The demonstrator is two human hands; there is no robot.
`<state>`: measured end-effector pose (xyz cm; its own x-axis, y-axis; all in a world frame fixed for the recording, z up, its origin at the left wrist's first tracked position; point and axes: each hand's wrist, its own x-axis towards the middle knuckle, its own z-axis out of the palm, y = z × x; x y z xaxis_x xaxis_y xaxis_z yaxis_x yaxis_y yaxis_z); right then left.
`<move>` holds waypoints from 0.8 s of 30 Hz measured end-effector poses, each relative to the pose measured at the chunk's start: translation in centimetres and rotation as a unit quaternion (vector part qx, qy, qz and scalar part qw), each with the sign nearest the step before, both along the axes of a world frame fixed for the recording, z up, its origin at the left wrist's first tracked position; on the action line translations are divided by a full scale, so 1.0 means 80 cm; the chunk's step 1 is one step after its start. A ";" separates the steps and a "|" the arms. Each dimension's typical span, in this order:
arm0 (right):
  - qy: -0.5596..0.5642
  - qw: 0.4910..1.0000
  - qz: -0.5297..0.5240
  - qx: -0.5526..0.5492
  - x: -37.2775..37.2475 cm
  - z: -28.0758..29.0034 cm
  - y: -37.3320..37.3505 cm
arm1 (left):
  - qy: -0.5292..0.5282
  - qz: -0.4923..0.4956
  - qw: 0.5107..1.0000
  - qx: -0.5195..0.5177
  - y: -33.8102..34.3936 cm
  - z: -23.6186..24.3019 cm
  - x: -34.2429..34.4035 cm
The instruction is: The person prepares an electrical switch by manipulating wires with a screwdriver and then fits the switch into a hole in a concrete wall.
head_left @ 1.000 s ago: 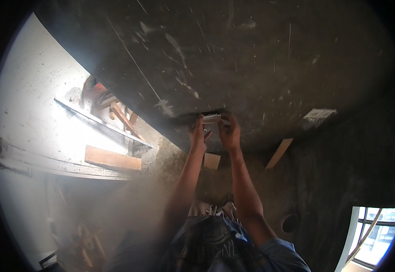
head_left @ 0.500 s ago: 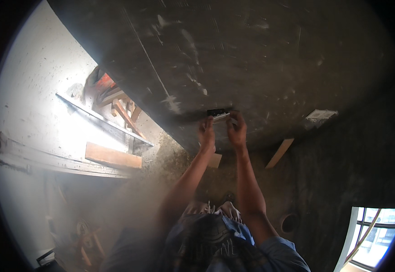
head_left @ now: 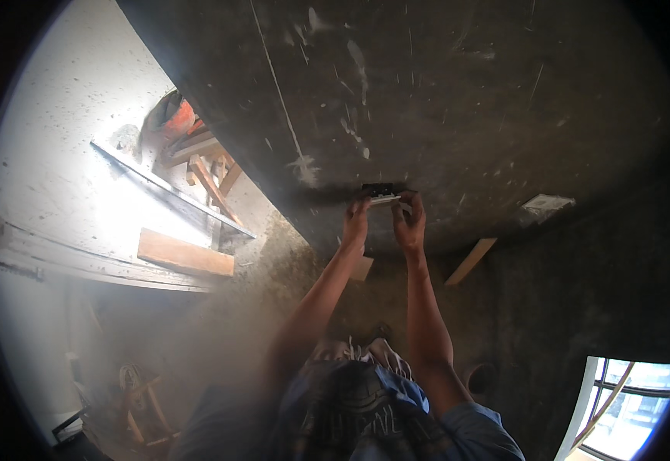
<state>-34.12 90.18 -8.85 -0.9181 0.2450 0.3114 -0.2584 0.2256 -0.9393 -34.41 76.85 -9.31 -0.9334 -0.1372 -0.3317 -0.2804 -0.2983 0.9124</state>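
Observation:
Both arms reach up to a dark grey wall (head_left: 465, 115) with white scuffs and smears. A thin white wall plate (head_left: 385, 200), like an electrical faceplate, sits between my hands, just below a small black rectangular opening (head_left: 376, 187) in the wall. The fingers of my left hand (head_left: 355, 224) are closed on the plate's left end. At its right end, my right hand (head_left: 409, 224) pinches it with thumb and fingers. The plate's back and any wires behind it are hidden.
A pale rectangular fitting (head_left: 548, 206) is on the wall to the right. Wooden offcuts (head_left: 212, 184), a long metal straightedge (head_left: 172, 190) and a wooden board (head_left: 186, 252) lie at left. Another plank (head_left: 471, 261) stands at right, and a window (head_left: 631, 403) shows at lower right.
The view has shifted a little, so the wall marks sit further right. Both hands still hold the white plate by the opening, and it looks more level now.

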 end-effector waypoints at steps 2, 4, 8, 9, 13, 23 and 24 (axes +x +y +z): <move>-0.013 1.000 0.001 -0.003 0.004 0.005 0.002 | -0.009 0.010 1.000 -0.012 0.003 0.012 0.005; -0.027 0.999 0.007 -0.021 0.010 0.021 -0.003 | -0.014 0.005 0.999 -0.033 0.001 0.016 0.005; -0.020 0.997 0.021 -0.074 0.009 0.013 -0.003 | 0.066 -0.023 0.994 -0.081 0.001 0.016 0.005; -0.029 0.997 0.016 -0.074 0.010 0.012 -0.001 | 0.108 -0.018 0.989 -0.099 0.003 0.017 0.005; -0.002 0.996 -0.002 -0.087 0.001 -0.002 0.006 | 0.177 -0.039 0.973 -0.144 0.016 0.028 0.009; -0.006 0.988 0.065 -0.140 -0.014 -0.015 0.026 | 0.169 -0.046 0.968 -0.177 0.024 0.021 -0.011; -0.023 0.980 0.086 -0.180 -0.012 -0.009 0.020 | 0.193 0.008 0.964 -0.185 0.025 0.019 -0.007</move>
